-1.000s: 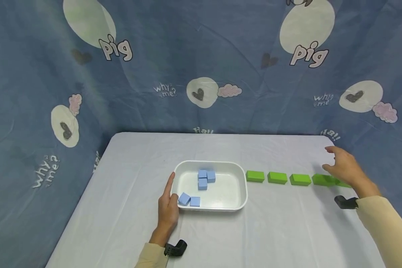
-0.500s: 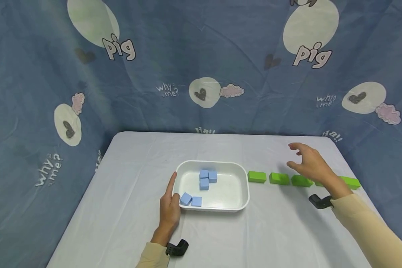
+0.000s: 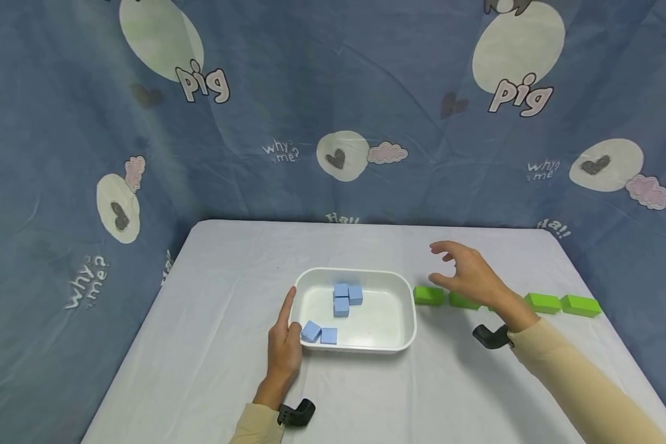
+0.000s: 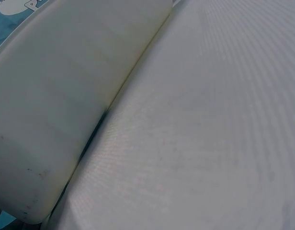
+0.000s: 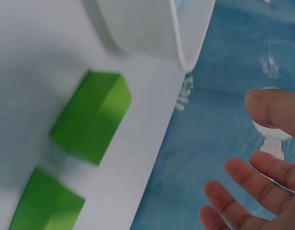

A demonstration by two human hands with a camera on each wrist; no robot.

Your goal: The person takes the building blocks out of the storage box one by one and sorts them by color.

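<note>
A white rectangular tray (image 3: 383, 320) holds several pale blue cubes (image 3: 341, 307) on its left half. My left hand (image 3: 285, 351) lies along the tray's left side, index finger stretched out by the rim and thumb at the near corner. Its other fingers are hidden; the left wrist view shows only the tray wall (image 4: 66, 86) and white cloth. My right hand (image 3: 474, 276) hovers right of the tray, thumb and fingers spread, holding nothing. Under and beside it runs a row of green blocks, the nearest block (image 3: 429, 296) close to the tray. The right wrist view shows that green block (image 5: 92, 115) apart from the fingers.
A white cloth (image 3: 211, 345) covers the table. Blue printed fabric (image 3: 255, 185) hangs behind it and along the left. Two green blocks stand farther right, one green block (image 3: 581, 306) at the row's end near the table's right edge. My right forearm crosses over the row.
My right hand has moved left along the green row, from its right end to near the tray, with fingers spread. The left hand stays at the tray; the head view has shifted slightly.
</note>
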